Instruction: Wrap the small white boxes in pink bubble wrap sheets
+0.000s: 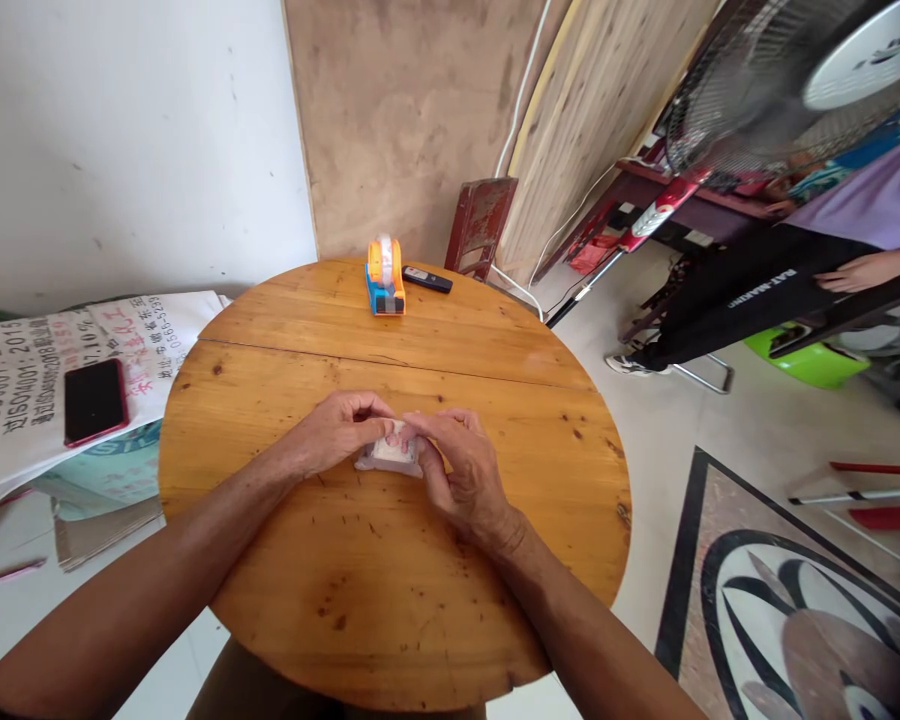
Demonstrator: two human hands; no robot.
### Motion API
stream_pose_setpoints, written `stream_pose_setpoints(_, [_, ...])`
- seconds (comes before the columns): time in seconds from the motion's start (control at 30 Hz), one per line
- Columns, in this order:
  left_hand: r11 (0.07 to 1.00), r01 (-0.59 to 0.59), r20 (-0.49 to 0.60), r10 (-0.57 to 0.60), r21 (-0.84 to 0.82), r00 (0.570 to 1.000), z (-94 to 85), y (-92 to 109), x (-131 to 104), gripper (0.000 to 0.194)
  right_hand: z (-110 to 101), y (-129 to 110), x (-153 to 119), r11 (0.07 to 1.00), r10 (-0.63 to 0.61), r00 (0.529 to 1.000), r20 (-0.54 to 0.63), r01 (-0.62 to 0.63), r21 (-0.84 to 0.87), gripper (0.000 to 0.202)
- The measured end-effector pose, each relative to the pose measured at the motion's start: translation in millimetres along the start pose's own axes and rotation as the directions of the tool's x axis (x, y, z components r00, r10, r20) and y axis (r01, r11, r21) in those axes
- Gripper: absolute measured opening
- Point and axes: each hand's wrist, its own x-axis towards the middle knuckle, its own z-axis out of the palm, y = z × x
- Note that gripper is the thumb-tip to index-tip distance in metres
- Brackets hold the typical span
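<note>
A small whitish packet [391,452] with faint pink marks, seemingly wrapped in clear film, rests on the round wooden table [330,590]. My left hand [349,430] grips its left side, thumb on top and fingers curled behind. On the other side my right hand [461,460] closes around the packet's right end, thumb at the near edge and fingers over the top. What the packet contains cannot be made out. Farther back on the table stands an orange and blue tape dispenser [386,280] with a roll of tape, apart from both hands.
A black remote control [427,280] lies beside the dispenser. At left, a dark phone [96,400] sits on printed white sacks [15,350]. A wooden chair [481,225] stands behind the table. On the right are a standing fan [757,90] and a person in dark trousers [750,285].
</note>
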Motion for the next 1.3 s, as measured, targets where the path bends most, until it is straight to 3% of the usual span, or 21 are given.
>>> stream_pose_setpoints(0.3, [1.0, -0.013, -0.018, 0.013, 0.011, 1.0, -0.5, -5.8, 2.2, 0.024, -3.7, 1.4, 4.0, 0.969, 0.228, 0.963, -0.144, -0.21, 0.129, 0.028])
stream_pose_setpoints(0.6, [1.0, -0.012, -0.016, 0.012, 0.009, 1.0, -1.0, -3.3, 0.9, 0.027, 0.0, 7.6, 3.0, 0.998, 0.054, 0.997, -0.058, -0.053, 0.03, 0.039])
stream_pose_setpoints(0.83, [0.999, -0.022, -0.027, 0.023, 0.038, 0.999, -1.3, -5.7, 1.0, 0.026, -2.1, 2.8, 4.0, 0.974, -0.108, 0.993, 0.049, 0.115, -0.196, 0.046])
stream_pose_setpoints(0.93, [0.999, -0.009, -0.025, 0.01, 0.034, 1.0, -1.1, -3.7, 0.3, 0.026, -0.5, 4.0, 3.2, 0.977, -0.097, 0.994, 0.044, 0.104, -0.185, 0.048])
stream_pose_setpoints(1.1, [1.0, -0.003, -0.026, 0.003, 0.027, 1.0, 0.1, -1.6, 0.9, 0.028, 4.7, 10.9, 1.8, 1.0, -0.02, 0.998, -0.062, 0.019, -0.016, 0.04])
stream_pose_setpoints(1.3, [0.999, 0.01, -0.019, -0.009, 0.043, 1.0, -0.1, -3.4, 2.3, 0.03, 4.2, 12.3, 2.0, 0.999, -0.032, 0.998, -0.054, 0.031, -0.011, 0.04])
